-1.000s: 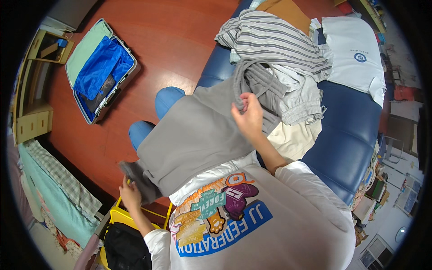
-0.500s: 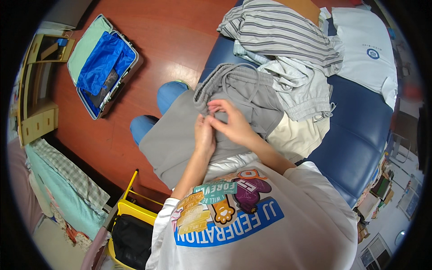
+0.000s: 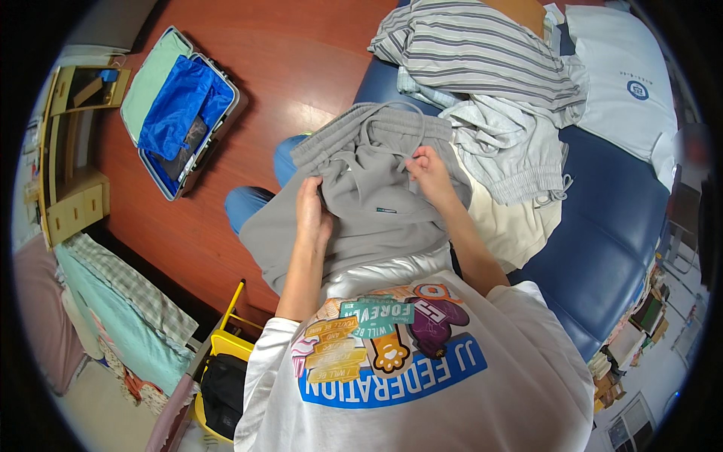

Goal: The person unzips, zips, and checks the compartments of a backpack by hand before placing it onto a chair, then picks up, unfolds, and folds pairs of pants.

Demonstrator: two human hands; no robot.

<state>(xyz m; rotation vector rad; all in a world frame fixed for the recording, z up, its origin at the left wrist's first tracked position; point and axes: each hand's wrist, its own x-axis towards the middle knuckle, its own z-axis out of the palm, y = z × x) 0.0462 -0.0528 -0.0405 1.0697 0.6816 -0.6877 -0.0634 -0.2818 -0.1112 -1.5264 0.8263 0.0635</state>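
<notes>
Grey drawstring sweatpants [image 3: 354,184] lie spread over my lap, their gathered waistband toward the far side. A grey drawstring loop stands up at the waistband. My left hand [image 3: 311,215] is closed on the cloth below the left end of the waistband, thumb on top. To the right, my right hand [image 3: 431,176] pinches the sweatpants near the drawstring; whether the cord itself is also between its fingers I cannot tell. A small dark label shows on the cloth between my hands.
On the blue padded couch [image 3: 602,203] at right lie a striped garment [image 3: 482,56], light grey shorts [image 3: 512,151], cream cloth [image 3: 520,226] and a white shirt [image 3: 621,68]. An open suitcase [image 3: 230,113] with blue lining rests on the red floor. A yellow chair [image 3: 226,343] holds a black bag [image 3: 224,392].
My hands, together at the bunched waistband before, have moved apart. The waistband now lies wider and flatter, and the label has come into view.
</notes>
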